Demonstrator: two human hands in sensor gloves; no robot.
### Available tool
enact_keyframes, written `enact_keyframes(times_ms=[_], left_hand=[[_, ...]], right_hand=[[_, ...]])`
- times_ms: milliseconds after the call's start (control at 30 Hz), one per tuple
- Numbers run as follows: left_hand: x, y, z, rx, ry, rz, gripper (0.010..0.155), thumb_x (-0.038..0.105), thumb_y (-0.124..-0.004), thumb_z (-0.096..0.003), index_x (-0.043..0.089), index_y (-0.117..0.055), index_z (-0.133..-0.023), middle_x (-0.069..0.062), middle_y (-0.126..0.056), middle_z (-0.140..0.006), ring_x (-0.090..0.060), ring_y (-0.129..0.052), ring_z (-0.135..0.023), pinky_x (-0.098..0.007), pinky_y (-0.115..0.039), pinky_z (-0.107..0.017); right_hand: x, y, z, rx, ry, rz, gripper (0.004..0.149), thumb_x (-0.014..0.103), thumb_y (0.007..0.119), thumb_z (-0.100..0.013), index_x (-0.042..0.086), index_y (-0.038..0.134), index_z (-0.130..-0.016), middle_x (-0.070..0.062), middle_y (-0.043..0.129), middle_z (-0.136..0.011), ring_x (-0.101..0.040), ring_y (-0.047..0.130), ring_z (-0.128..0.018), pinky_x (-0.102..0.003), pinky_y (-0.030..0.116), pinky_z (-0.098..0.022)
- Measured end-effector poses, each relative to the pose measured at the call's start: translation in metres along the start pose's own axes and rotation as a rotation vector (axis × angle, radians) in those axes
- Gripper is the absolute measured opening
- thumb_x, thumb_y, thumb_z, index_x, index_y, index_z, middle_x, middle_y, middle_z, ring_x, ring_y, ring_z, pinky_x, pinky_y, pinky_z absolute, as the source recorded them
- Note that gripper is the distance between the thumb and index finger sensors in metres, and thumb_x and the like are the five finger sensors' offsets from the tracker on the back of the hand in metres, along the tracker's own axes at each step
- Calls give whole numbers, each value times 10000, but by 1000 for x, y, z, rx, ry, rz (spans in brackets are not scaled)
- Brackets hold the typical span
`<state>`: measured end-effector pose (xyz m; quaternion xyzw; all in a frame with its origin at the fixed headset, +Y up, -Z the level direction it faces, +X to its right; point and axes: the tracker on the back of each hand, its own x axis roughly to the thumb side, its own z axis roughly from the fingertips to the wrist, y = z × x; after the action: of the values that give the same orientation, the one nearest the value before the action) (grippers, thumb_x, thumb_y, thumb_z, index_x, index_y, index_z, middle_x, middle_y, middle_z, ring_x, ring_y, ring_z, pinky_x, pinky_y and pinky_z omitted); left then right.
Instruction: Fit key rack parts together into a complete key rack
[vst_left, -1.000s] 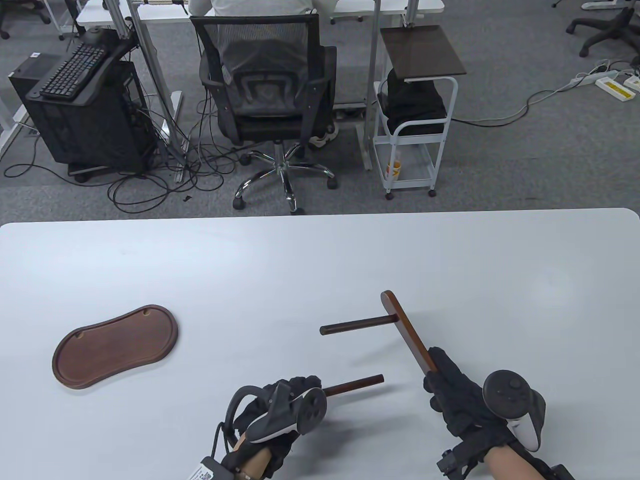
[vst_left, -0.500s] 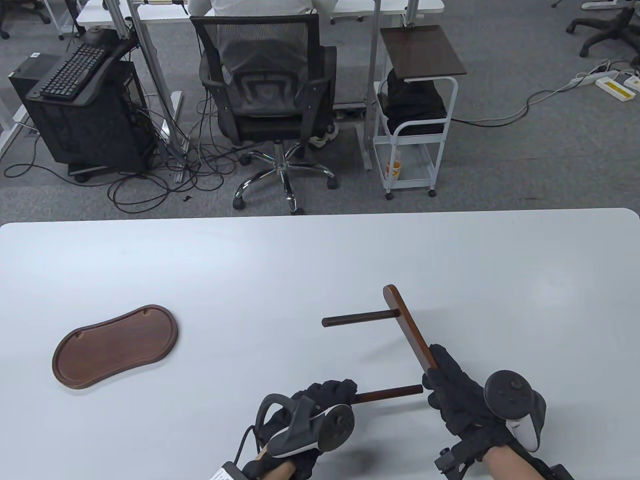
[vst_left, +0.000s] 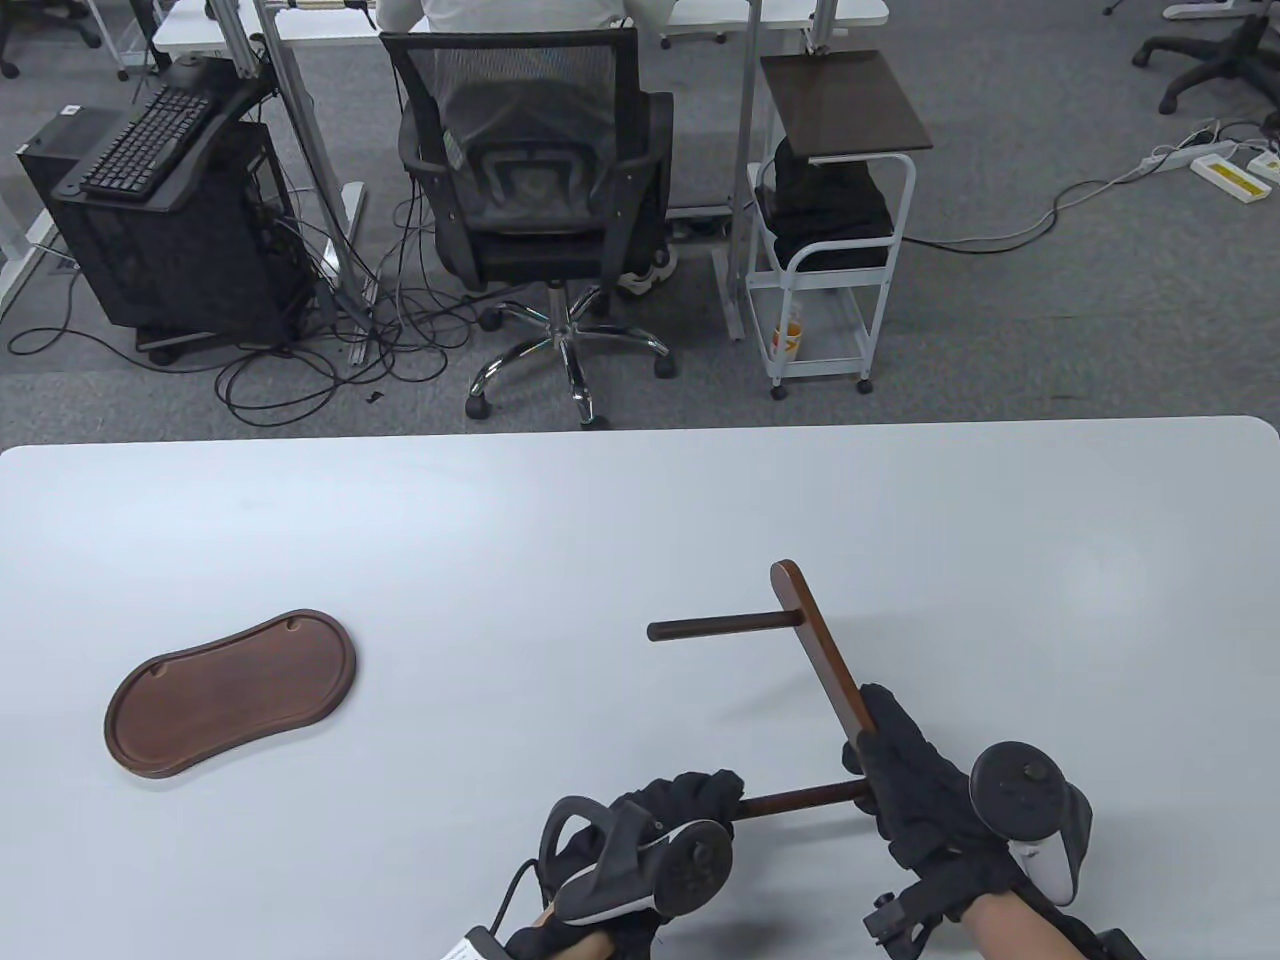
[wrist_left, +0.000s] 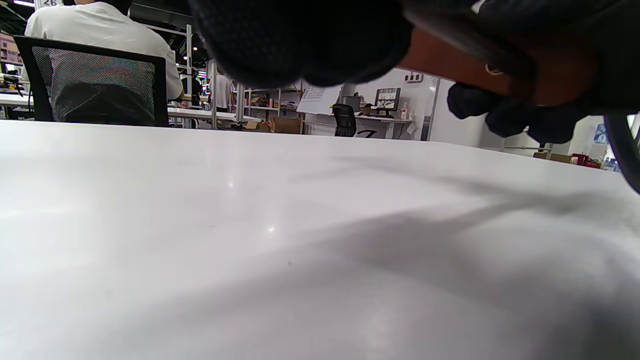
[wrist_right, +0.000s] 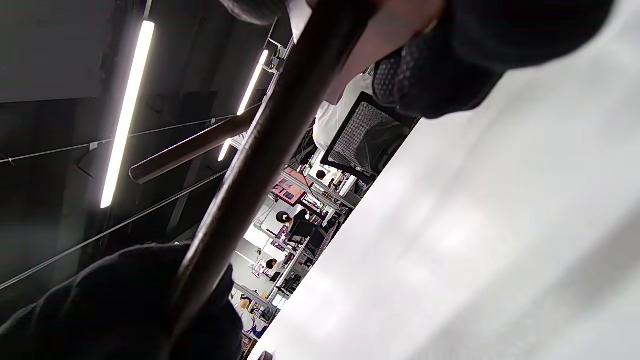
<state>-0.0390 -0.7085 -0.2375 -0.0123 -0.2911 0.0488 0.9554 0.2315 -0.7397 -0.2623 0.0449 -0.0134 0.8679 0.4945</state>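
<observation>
My right hand (vst_left: 905, 775) grips the lower end of a dark wooden bar (vst_left: 818, 645), held above the table. One wooden peg (vst_left: 715, 627) sticks out of the bar's far end, pointing left. My left hand (vst_left: 690, 805) holds a second wooden peg (vst_left: 805, 798) level, its right tip at the bar's lower end, against my right fingers. In the left wrist view that peg (wrist_left: 465, 70) runs under my gloved fingers. In the right wrist view the bar (wrist_right: 260, 150) crosses the frame with the fitted peg (wrist_right: 192, 145) off it. The oval wooden base tray (vst_left: 232, 692) lies at the table's left.
The white table (vst_left: 500, 540) reaches its far edge at mid frame. Beyond it stand an office chair (vst_left: 535, 190), a white trolley (vst_left: 835, 220) and a computer tower (vst_left: 160, 220) on the floor.
My left hand moved right with the loose peg, bringing its tip to the bar's lower end at my right hand. The bar rose slightly away from me.
</observation>
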Motion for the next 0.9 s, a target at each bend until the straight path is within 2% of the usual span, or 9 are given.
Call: enact_keyframes(times_ms=[567, 900], left_hand=[[-4, 0, 0, 4, 12, 108, 520, 391, -592, -562, 241, -533, -1056, 6, -812, -922, -125, -911, -679, -326, -865, -502], [-7, -2, -1, -4, 27, 99, 518, 388, -598, -561, 248, -543, -1058, 4, -817, -924, -132, -919, -668, -331, -868, -492]], right_hand=[[0, 1, 0, -10, 4, -2, 611, 401, 539, -612, 57, 485, -1114, -255, 828, -859, -394, 923, -449, -407, 844, -226], [0, 2, 0, -3, 4, -7, 612, 400, 539, -612, 54, 485, -1114, -256, 828, -859, -393, 923, -448, -408, 843, -225]])
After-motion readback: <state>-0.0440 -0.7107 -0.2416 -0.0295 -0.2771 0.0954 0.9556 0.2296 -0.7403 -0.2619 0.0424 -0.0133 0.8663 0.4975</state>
